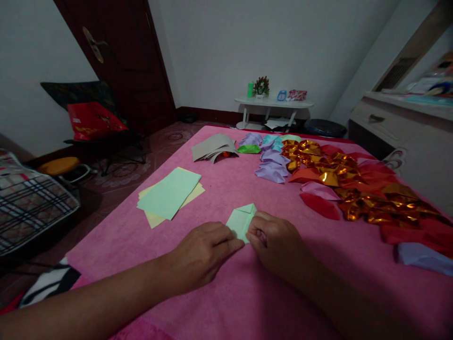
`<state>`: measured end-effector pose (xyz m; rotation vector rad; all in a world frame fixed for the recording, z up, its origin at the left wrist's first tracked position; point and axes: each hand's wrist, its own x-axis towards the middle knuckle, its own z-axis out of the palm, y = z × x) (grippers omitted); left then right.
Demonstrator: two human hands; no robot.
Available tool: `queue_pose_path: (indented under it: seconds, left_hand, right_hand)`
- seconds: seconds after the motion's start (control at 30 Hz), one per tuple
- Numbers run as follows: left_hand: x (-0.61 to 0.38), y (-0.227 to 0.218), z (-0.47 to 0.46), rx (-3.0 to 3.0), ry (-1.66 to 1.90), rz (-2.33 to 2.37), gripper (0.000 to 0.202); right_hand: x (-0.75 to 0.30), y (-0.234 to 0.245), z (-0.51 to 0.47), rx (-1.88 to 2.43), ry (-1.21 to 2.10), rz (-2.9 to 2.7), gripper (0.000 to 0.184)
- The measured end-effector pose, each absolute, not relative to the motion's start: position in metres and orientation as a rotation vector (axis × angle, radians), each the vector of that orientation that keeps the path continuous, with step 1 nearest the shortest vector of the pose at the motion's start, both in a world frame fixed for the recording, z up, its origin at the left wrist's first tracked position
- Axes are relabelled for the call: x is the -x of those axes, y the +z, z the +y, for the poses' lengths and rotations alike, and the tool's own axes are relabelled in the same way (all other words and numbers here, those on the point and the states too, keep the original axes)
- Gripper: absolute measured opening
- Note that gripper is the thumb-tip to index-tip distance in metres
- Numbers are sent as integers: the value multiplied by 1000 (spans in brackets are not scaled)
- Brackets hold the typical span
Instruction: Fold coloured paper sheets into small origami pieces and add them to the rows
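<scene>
A pale green sheet of paper (239,221), partly folded with creased flaps at its top and right edge, lies on the pink cloth in front of me. My left hand (208,250) has its fingers closed together on the paper's lower left edge. At the right edge my right hand (274,241) is curled, thumb and fingers pinching the fold. The hands hide the paper's lower corners. To the left rests a small stack of flat green paper (171,191) and yellow paper (155,220).
The pink cloth (226,302) covers the table. Folded gold foil paper pieces (318,160), purple ones (272,165) and red ones (320,206) crowd the right side. Curled grey sheets (212,146) lie at the back. A white side table (276,102) stands by the wall.
</scene>
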<state>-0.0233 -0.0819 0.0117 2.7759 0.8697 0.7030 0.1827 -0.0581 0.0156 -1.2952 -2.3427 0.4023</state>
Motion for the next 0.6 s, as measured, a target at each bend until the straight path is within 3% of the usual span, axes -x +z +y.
queue_pose_path:
  seconds: [0.6]
  left_hand:
    - [21,12,-79,-2887,558,838,26]
  right_hand:
    - [-181,14,-59,1395,421,-2257,16]
